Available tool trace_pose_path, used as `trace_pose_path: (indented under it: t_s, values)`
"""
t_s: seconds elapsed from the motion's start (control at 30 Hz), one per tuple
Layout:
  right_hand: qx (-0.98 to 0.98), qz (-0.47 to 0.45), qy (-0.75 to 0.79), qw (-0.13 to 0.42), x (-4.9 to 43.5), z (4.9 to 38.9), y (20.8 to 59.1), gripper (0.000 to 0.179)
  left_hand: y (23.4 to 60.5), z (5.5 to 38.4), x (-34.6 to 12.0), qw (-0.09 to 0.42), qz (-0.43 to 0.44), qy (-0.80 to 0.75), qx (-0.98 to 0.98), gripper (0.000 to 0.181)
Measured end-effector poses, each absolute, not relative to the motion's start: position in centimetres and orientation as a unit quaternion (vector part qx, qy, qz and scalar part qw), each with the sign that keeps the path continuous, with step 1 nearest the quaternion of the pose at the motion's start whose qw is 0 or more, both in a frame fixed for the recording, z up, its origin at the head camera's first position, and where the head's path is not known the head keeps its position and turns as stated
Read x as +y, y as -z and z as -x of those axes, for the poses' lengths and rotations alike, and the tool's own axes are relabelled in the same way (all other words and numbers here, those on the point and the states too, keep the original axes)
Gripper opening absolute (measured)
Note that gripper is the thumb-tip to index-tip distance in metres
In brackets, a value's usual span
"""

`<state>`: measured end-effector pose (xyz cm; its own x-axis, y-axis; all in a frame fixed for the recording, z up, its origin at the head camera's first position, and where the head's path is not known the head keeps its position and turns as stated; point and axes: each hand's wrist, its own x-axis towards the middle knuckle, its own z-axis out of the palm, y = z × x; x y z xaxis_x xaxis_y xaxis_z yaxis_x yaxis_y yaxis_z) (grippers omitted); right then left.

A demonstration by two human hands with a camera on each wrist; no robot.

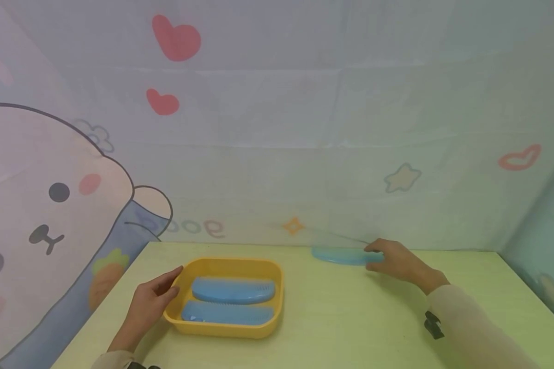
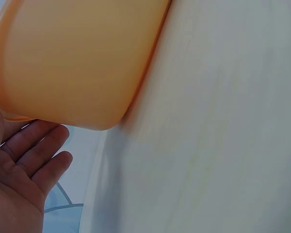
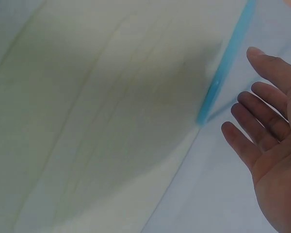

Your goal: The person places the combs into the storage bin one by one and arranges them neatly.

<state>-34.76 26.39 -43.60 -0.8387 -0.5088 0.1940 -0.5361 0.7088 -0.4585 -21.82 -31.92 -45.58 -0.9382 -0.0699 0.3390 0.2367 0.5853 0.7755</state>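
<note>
A yellow plastic basin (image 1: 226,332) stands left of centre on the table, with two blue combs in it: a curved comb (image 1: 233,291) behind, a straighter comb (image 1: 228,313) in front. My left hand (image 1: 152,302) is at the basin's left side, fingertips at its rim; in the left wrist view its fingers (image 2: 41,155) are loosely extended beside the outer wall. At the table's back edge lies a light blue translucent comb (image 1: 339,256). Over its right end reaches my right hand (image 1: 403,266). The right wrist view shows the fingers (image 3: 257,116) spread, a gap from the comb (image 3: 225,65).
The pale yellow-green table (image 1: 341,318) meets a printed cloth backdrop (image 1: 277,113) with hearts, a star and a cartoon animal (image 1: 60,169). More cloth (image 1: 545,246) hangs along the right side. Dark bands (image 1: 434,324) are on the sleeves.
</note>
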Motion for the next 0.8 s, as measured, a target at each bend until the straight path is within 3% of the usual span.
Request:
trace_pose_path:
  t_s: [0.53,0.8]
  values:
    - [-0.934,-0.266,-0.236,0.023,28.1,36.0,45.4,0.053,45.9,21.9,-31.9,0.165,0.05,0.47,-0.866,0.043]
    - [-0.926,-0.278,-0.254,0.022,27.8,35.9,45.3,0.043,45.6,21.8,-31.9,0.158,0.045,0.465,-0.87,0.043]
